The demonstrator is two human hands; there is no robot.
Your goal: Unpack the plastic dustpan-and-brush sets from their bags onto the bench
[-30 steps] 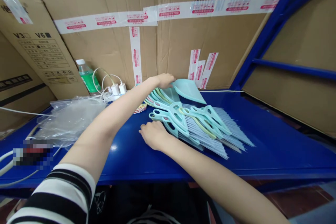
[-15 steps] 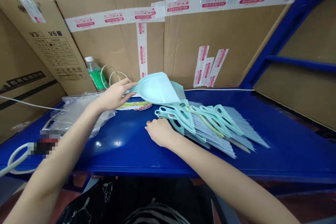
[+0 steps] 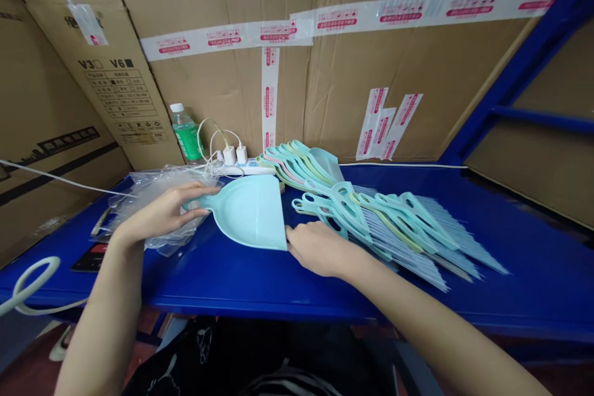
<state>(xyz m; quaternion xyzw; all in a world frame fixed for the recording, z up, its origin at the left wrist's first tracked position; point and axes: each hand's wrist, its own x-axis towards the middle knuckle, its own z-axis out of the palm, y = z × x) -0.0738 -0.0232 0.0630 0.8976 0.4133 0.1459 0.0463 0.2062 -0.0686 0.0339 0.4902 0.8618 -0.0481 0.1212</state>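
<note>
A light blue dustpan (image 3: 250,213) is held by its handle in my left hand (image 3: 185,207), with the thumb and fingers closed round it. Its scoop faces up and its straight lip points right. My right hand (image 3: 320,247) is closed, its curled fingertips right at the lip's near corner. Whether those fingers pinch the lip or hold something else is hidden. Just behind and right of that hand lie several hand brushes (image 3: 357,216) with light blue and yellowish handles and grey bristles. Farther back rests a stack of dustpans (image 3: 297,164), with blue, pink and yellowish handles.
Clear plastic bags (image 3: 158,223) lie at the left of the blue table (image 3: 223,288). A power strip (image 3: 250,168) with plugged-in chargers and a green-labelled bottle (image 3: 186,136) stand by the cardboard wall (image 3: 218,86). A pale cable (image 3: 34,278) loops at the left edge.
My left hand has brought the dustpan down and toward me from above the stack, turning its lip to the right. My right hand stays closed near the brush handles, now at the lip.
</note>
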